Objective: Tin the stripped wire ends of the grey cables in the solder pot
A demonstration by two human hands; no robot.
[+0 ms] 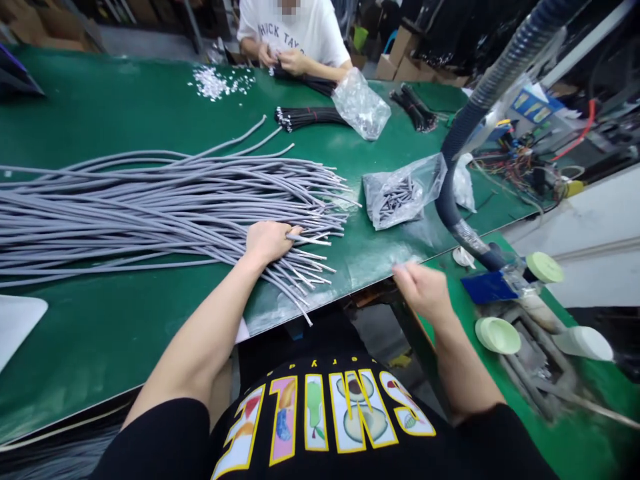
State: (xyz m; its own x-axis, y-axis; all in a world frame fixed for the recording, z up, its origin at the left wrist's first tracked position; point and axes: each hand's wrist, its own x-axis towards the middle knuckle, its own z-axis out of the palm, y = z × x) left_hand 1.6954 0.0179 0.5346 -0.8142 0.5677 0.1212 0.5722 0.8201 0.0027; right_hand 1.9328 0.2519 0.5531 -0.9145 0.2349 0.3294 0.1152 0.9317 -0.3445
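Note:
A broad bundle of grey cables (165, 213) lies across the green table, its cut ends fanned out toward the right. My left hand (270, 241) rests on the near side of the bundle, with thumb and fingers closed on a grey cable whose pale end sticks out to the right. Past the table's front edge is my right hand (423, 287), apart from the cables, its fingers curled into a pinch. Whatever it may hold is hidden. Right of the cable ends sits a clear plastic bag (400, 193) of short grey pieces.
A co-worker in a white shirt (300, 30) handles small parts across the table (90, 120). Near them are white pieces (213, 83), black cable bundles (313, 118) and a plastic bag (363, 107). A dark flexible duct (460, 127) hangs at right, above green cups (497, 335).

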